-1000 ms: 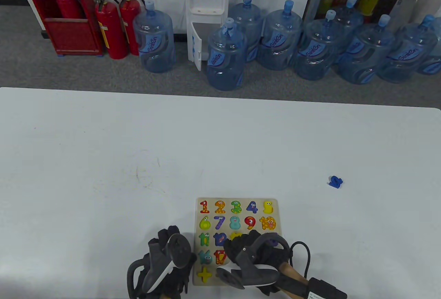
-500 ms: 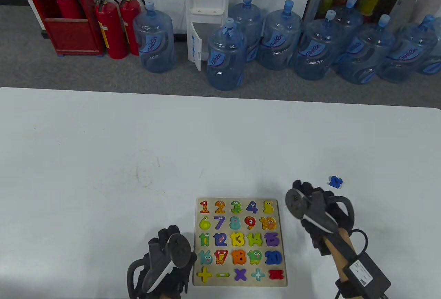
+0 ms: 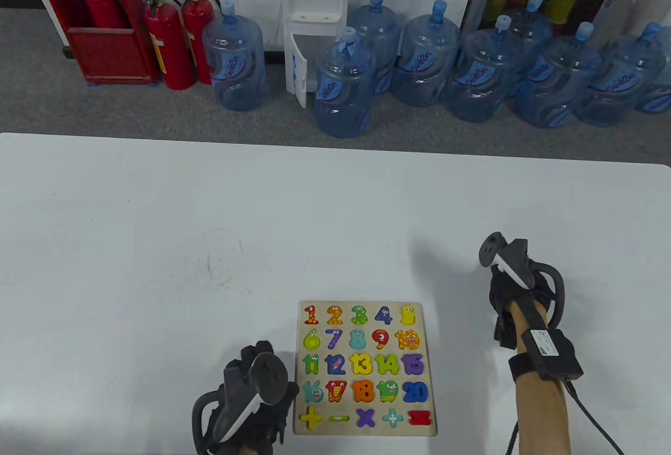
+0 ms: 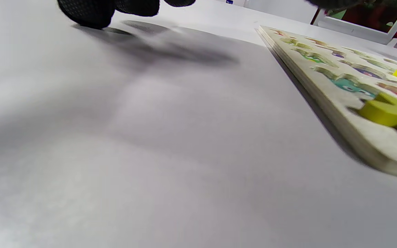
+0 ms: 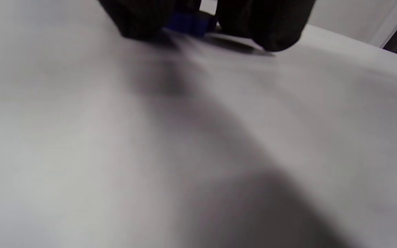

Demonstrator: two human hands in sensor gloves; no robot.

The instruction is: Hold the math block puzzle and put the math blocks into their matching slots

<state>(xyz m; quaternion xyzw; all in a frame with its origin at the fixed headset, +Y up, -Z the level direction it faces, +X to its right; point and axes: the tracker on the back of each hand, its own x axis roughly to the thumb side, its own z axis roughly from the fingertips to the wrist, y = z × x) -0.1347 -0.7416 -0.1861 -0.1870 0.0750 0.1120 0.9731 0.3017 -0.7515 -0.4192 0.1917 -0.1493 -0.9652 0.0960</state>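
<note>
The wooden number puzzle board (image 3: 298, 355) lies flat near the table's front edge, its slots filled with coloured numbers and signs. My left hand (image 3: 259, 371) rests beside the board's left edge. In the left wrist view its fingertips (image 4: 91, 13) touch the table, apart from the board (image 4: 336, 100). My right hand (image 3: 506, 277) is down on the table to the right of the board. In the right wrist view its fingers (image 5: 140, 20) stand on either side of a small blue block (image 5: 190, 22) on the table. Whether they pinch it is blurred. The hand hides the block in the table view.
The white table (image 3: 209, 224) stretches wide behind and to the left of the board. Beyond its far edge stand several water jugs (image 3: 343, 85), a dispenser and fire extinguishers (image 3: 170, 46) on the floor.
My right hand left the board's lower rows, swung right and away, and came down over the blue block. The left hand and the board stayed put.
</note>
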